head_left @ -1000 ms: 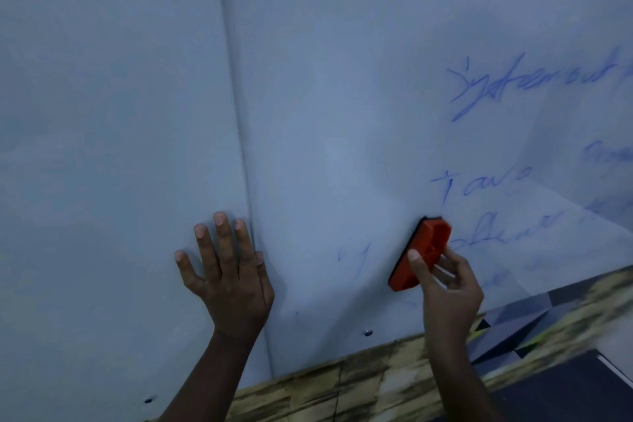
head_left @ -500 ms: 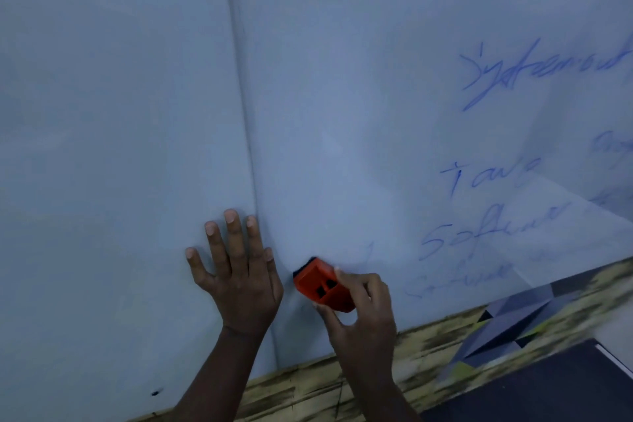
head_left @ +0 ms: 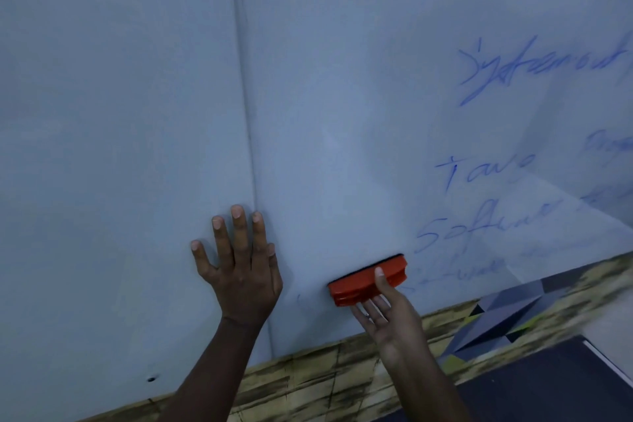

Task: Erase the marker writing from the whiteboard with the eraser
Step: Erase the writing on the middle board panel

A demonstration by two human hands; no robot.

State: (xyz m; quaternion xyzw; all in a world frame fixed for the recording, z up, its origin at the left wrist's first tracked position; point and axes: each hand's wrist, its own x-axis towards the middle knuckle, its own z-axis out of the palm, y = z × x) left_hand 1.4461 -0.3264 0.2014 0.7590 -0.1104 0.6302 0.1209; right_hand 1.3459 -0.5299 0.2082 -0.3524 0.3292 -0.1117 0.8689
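Right hand (head_left: 394,315) pinches the orange eraser (head_left: 368,279) against the whiteboard (head_left: 342,79), low at 5 o'clock.
Thumb on top, fingers beneath; its dark pad faces the board. Blue marker writing (head_left: 534,68) lies at 3 o'clock. Left hand (head_left: 239,267), fingers spread, rests flat beside a vertical seam (head_left: 245,96). Yellowish patterned strip (head_left: 308,377) runs below.

Pale grey-white whiteboard (head_left: 342,79), vertical seam down left of centre. Blue marker writing (head_left: 534,68) on right part, lines smudged toward bottom. Orange plastic eraser (head_left: 363,279) pressed to lower board, just left of writing. Left hand (head_left: 241,271) flat across seam.
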